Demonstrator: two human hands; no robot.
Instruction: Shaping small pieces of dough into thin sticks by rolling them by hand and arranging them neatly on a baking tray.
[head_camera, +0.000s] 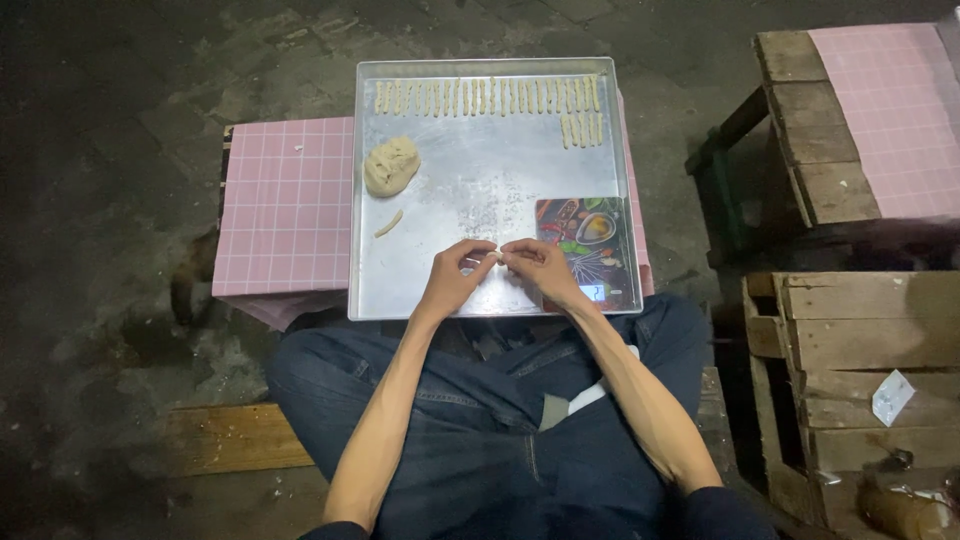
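Note:
My left hand and my right hand meet over the near part of a metal tray, fingertips pinching a small piece of dough between them. A lump of beige dough lies at the tray's left side, with one loose dough strip below it. Along the far edge runs a row of several thin dough sticks, and a short second row begins at the right. A small kitchen scale with a pictured top sits on the tray's near right corner.
The tray rests on a low stool with a pink checked top, above my crossed legs in dark jeans. Wooden crates and a pink-topped wooden bench stand at the right. A wooden plank lies on the dark floor at left.

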